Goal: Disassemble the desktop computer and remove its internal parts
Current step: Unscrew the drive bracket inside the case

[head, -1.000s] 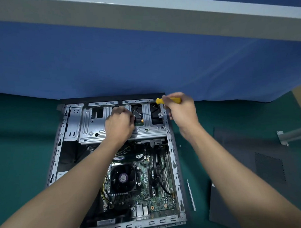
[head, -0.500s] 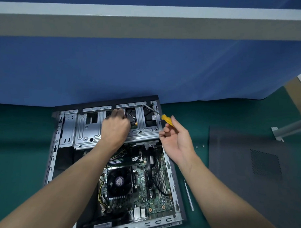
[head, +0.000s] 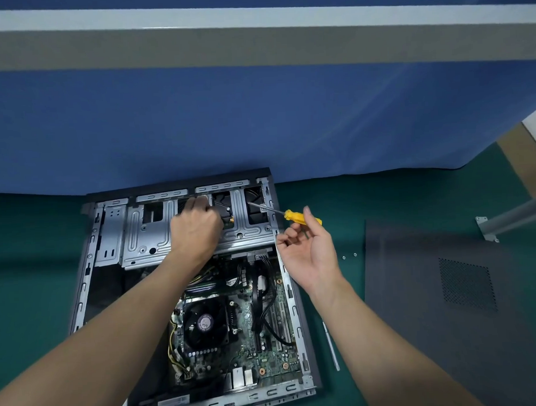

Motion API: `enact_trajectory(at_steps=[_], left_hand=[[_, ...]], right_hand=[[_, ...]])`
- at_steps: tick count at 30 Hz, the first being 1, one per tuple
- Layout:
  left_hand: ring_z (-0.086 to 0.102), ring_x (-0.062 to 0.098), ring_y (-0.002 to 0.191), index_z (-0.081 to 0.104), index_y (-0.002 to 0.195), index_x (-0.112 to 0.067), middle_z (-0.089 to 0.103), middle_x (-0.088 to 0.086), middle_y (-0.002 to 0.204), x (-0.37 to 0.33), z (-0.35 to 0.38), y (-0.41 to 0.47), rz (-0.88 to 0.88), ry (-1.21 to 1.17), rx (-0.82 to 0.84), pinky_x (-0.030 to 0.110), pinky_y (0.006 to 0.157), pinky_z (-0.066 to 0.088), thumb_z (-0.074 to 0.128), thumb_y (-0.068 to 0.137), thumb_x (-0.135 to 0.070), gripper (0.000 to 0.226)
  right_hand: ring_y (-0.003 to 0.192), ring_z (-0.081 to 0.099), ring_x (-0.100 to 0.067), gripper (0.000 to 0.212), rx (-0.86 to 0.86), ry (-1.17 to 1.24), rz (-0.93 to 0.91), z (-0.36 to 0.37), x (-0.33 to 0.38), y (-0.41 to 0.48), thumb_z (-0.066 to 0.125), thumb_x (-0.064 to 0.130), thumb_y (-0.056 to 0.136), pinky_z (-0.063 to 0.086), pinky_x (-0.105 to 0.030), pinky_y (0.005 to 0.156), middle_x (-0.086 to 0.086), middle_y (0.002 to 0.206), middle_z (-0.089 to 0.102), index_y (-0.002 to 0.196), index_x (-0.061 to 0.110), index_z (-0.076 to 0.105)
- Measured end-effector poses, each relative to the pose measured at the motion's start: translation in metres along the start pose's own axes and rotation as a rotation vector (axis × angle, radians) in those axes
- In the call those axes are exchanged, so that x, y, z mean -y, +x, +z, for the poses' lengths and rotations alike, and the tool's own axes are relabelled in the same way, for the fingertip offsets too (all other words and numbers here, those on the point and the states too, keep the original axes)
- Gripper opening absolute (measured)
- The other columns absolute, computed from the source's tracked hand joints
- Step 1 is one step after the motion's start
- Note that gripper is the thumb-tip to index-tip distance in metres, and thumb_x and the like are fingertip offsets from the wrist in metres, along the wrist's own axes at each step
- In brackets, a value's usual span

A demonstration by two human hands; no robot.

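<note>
An open desktop case (head: 84, 279) lies flat on the green table, its motherboard (head: 266, 351) and black CPU fan (head: 205, 322) exposed. A silver drive cage (head: 146, 234) spans the case's far end. My left hand (head: 194, 229) rests on the cage with its fingers curled into an opening; what they hold is hidden. My right hand (head: 308, 250), palm up beside the case's right wall, holds a yellow-handled screwdriver (head: 302, 217) between thumb and fingers. Its metal tip points left at the cage's far right corner.
The removed dark side panel (head: 440, 288) lies to the right of the case. Two small screws (head: 349, 256) sit on the green table between them. A thin silver strip (head: 331, 346) lies along the case's right side. A blue partition rises behind.
My right hand has dropped from above the cage's far right corner to beside the case and turned palm up, the screwdriver swinging with it. My left hand stays on the cage.
</note>
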State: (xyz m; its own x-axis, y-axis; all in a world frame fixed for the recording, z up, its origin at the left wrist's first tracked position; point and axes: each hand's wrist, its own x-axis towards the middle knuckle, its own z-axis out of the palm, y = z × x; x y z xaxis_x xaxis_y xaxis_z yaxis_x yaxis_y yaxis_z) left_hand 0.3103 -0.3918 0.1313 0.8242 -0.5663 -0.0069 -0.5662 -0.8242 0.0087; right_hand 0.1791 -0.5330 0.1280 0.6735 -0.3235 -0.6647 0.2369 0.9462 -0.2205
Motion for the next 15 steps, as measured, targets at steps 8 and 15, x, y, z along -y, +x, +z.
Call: enact_trajectory(at_steps=[8,15], left_hand=[[0.059,0.029,0.064,0.064,0.086,-0.002,0.052,0.006,0.073,0.001,-0.002,0.004,0.029,-0.062,0.036,0.038,0.061,0.053,0.055,0.088,-0.004,0.01],[0.061,0.034,0.066,0.047,0.099,-0.004,0.059,0.013,0.073,0.006,0.009,0.014,-0.026,-0.24,0.01,0.045,0.06,0.056,0.058,0.085,-0.001,0.018]], right_hand=[[0.051,0.044,-0.012,0.02,0.004,-0.022,0.003,-0.001,0.001,0.001,0.075,0.021,0.078,0.042,-0.025,0.055,-0.002,0.063,0.051,0.078,0.007,0.061],[0.05,0.044,-0.012,0.018,0.015,-0.001,0.015,-0.001,0.001,0.0,0.074,0.021,0.08,0.042,-0.025,0.054,-0.003,0.064,0.051,0.078,0.007,0.062]])
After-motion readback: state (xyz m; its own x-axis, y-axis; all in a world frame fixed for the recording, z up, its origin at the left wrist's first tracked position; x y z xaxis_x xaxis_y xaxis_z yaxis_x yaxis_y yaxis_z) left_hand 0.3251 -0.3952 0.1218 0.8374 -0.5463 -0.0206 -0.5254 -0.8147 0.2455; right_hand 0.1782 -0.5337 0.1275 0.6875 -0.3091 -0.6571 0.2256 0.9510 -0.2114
